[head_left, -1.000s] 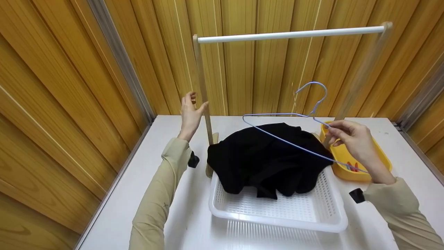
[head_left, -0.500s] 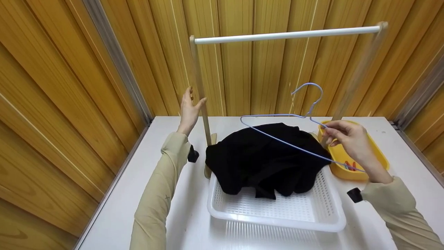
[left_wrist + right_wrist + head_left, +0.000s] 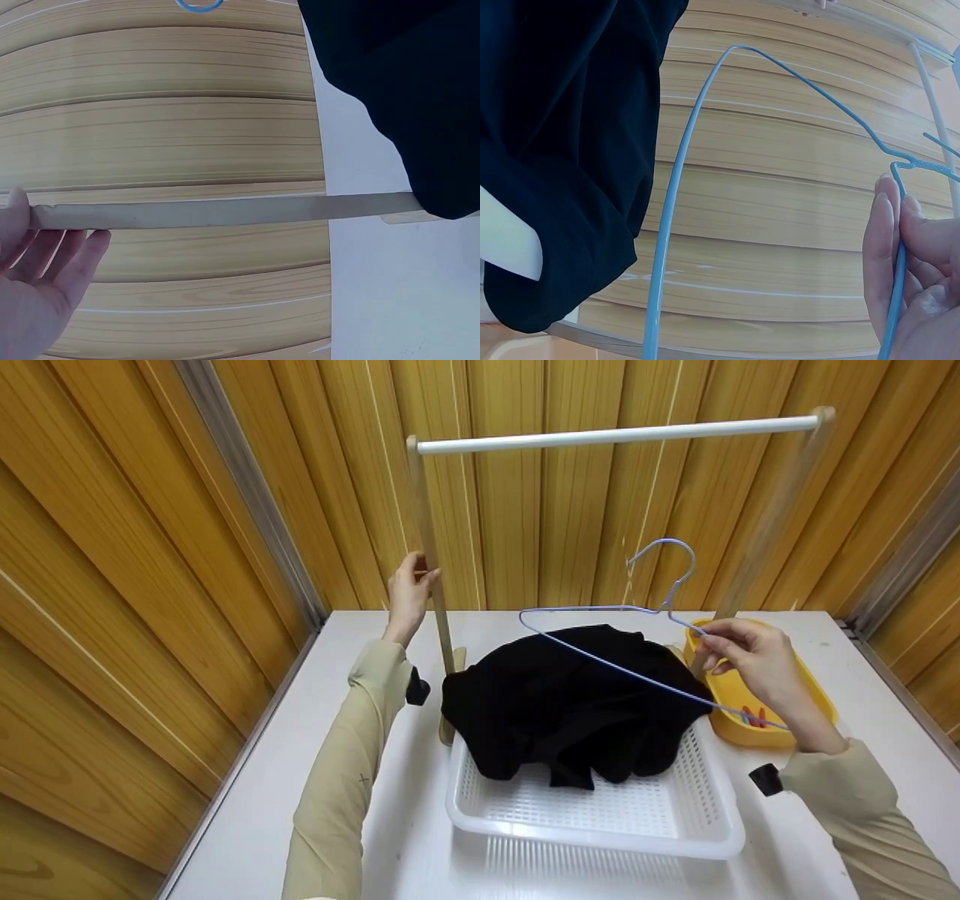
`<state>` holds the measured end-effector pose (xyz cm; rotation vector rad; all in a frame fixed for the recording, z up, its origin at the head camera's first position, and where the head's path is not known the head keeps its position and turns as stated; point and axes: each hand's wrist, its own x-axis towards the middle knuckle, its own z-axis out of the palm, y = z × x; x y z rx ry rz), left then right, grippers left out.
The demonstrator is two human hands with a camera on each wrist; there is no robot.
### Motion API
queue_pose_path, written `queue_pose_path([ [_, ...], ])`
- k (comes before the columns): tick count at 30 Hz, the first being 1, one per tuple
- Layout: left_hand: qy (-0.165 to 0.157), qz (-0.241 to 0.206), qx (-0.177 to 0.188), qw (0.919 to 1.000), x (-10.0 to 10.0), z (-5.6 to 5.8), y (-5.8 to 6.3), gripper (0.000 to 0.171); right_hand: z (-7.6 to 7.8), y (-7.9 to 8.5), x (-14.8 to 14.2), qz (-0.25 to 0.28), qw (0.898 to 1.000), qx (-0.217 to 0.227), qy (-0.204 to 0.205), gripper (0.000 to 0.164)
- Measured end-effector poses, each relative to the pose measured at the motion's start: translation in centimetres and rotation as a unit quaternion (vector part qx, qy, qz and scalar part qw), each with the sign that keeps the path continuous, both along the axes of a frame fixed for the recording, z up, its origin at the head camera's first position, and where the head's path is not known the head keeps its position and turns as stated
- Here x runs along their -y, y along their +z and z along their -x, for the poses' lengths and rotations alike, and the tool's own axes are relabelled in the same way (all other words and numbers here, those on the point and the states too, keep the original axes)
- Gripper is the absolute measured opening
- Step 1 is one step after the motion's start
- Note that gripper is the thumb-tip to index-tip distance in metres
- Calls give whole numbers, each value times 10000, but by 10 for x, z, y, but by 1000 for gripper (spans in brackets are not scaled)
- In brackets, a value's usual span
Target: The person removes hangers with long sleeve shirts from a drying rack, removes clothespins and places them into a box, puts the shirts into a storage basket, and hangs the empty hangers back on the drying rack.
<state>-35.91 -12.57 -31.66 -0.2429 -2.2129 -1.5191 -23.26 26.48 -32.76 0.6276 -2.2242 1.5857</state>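
Note:
In the head view my left hand is at the left wooden post of a small clothes rack. The left wrist view has its thumb and fingers on opposite sides of that post, pinching it. My right hand pinches one shoulder of a blue wire hanger, whose hook points up. Below the hanger a black garment lies draped over the back part of a white plastic basket. In the right wrist view the hanger wire runs between thumb and fingers, apart from the black cloth.
The rack's white bar spans above the basket. A yellow tray stands right of the basket, with several small clothespins inside. Wood-patterned walls enclose the white table behind and at the sides.
My left hand, spread beside the post before, has closed its thumb and fingers on it. The right hand and hanger have stayed nearly still; the view has shifted slightly.

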Motion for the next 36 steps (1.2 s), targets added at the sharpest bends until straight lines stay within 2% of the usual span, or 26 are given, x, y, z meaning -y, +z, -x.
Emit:
queue_pose_path([
  [5, 102, 166, -94, 9998, -1, 0, 0, 24, -1, 4, 0, -136, 9999, -39, -75, 13],
  [8, 273, 460, -209, 9984, -1, 0, 1, 22, -1, 8, -1, -289, 9994, -81, -180, 14],
  [13, 635, 1059, -250, 9920, -3, 2, 2, 22, -1, 17, -5, -426, 9979, -93, -474, 16],
  [18, 810, 1506, -371, 9846, -7, 5, 0, 21, -1, 28, -13, -411, 9959, -69, -806, 17],
  [26, 612, 1417, -420, 9871, -6, 3, -2, 24, 7, 52, -19, -12, 9946, -321, -985, 19],
  [34, 684, 1381, -308, 9876, -4, 3, -2, 23, 18, 74, -29, 573, 9901, -293, -1244, 23],
  [36, 701, 1434, -306, 9867, -5, 3, -2, 22, 21, 76, -33, 785, 9895, -217, -1197, 23],
])
